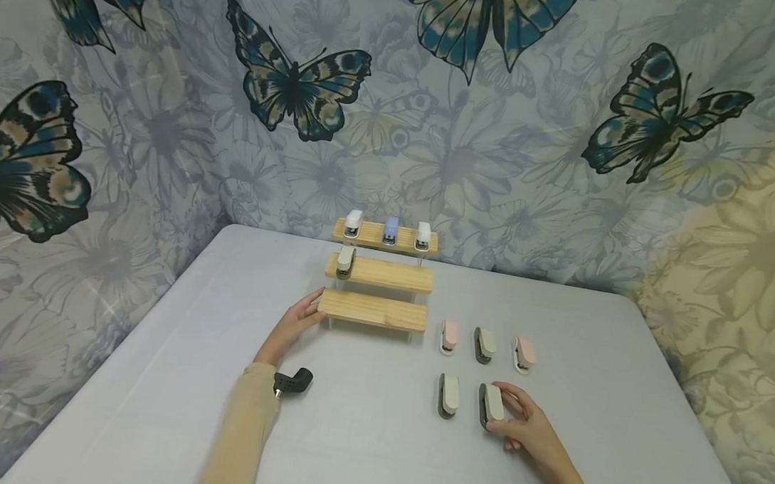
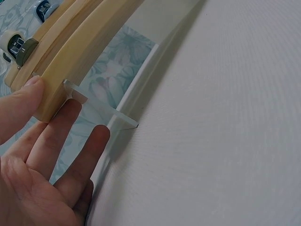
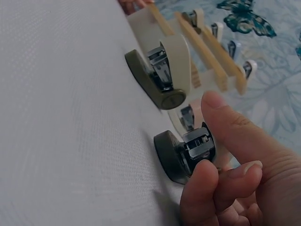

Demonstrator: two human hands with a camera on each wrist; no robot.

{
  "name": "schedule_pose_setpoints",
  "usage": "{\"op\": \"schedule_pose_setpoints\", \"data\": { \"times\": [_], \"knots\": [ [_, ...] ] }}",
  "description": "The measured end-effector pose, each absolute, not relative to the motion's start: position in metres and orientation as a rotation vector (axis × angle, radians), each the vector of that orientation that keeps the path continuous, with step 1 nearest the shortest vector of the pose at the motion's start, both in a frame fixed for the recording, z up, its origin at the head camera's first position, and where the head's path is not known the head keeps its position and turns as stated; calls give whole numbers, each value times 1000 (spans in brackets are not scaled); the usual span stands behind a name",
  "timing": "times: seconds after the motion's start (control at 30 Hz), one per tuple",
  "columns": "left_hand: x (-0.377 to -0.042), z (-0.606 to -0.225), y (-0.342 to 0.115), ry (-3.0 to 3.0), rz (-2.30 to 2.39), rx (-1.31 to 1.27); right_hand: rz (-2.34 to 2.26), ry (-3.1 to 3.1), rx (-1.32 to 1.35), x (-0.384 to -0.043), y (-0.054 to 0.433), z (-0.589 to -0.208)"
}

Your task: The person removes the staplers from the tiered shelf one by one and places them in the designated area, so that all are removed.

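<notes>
My left hand (image 1: 293, 325) pinches the left end of the lowest plank of a three-tier wooden display rack (image 1: 372, 309). In the left wrist view the thumb lies on the plank (image 2: 70, 56), with fingers beneath it beside a clear support (image 2: 101, 104). At the front right, my right hand (image 1: 531, 428) holds a cream stapler with a dark base (image 1: 493, 402) between thumb and fingers. The right wrist view shows the metal front of this held stapler (image 3: 200, 143) at the fingertips. A matching cream stapler (image 1: 450, 395) lies just to its left.
Behind these lie a pink stapler (image 1: 449, 335), a cream stapler (image 1: 485, 344) and another pink stapler (image 1: 524, 353). The top tier bears a white stapler (image 1: 353, 221), a blue one (image 1: 391, 228) and another white one (image 1: 423, 234). One cream stapler (image 1: 345, 259) sits on the middle tier's left end.
</notes>
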State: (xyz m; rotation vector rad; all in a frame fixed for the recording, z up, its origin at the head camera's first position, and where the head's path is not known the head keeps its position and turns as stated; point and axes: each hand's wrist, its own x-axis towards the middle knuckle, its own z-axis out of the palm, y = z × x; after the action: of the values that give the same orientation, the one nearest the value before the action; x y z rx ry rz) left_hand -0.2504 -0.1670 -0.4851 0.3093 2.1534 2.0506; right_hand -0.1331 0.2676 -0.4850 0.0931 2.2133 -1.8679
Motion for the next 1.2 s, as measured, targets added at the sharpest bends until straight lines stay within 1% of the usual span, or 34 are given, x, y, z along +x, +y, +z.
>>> {"op": "schedule_pose_setpoints", "data": {
  "times": [0.1, 0.33, 0.47, 0.67, 0.77, 0.9, 0.97, 1.07, 1.2],
  "knots": [
    [-244, -476, -165, 2168, 2038, 303, -1857, 2229, 110, -133, 266, -484],
    [-243, -476, -163, 2155, 2041, 310, -1812, 2266, 155, -129, 266, -482],
    [-242, -474, -163, 2160, 2040, 302, -1832, 2225, 37, -128, 268, -481],
    [-244, -475, -164, 2150, 2050, 334, -1901, 2180, -300, -127, 272, -477],
    [-248, -482, -166, 2128, 2080, 348, -1912, 2219, -284, -127, 273, -473],
    [-255, -494, -168, 2117, 2101, 335, -1857, 2323, -150, -128, 271, -463],
    [-257, -498, -169, 2128, 2099, 320, -1843, 2363, -135, -131, 269, -457],
    [-257, -500, -169, 2148, 2090, 311, -1839, 2400, -176, -138, 267, -448],
    [-256, -501, -169, 2155, 2086, 301, -1867, 2387, -327, -150, 258, -438]
  ]
}}
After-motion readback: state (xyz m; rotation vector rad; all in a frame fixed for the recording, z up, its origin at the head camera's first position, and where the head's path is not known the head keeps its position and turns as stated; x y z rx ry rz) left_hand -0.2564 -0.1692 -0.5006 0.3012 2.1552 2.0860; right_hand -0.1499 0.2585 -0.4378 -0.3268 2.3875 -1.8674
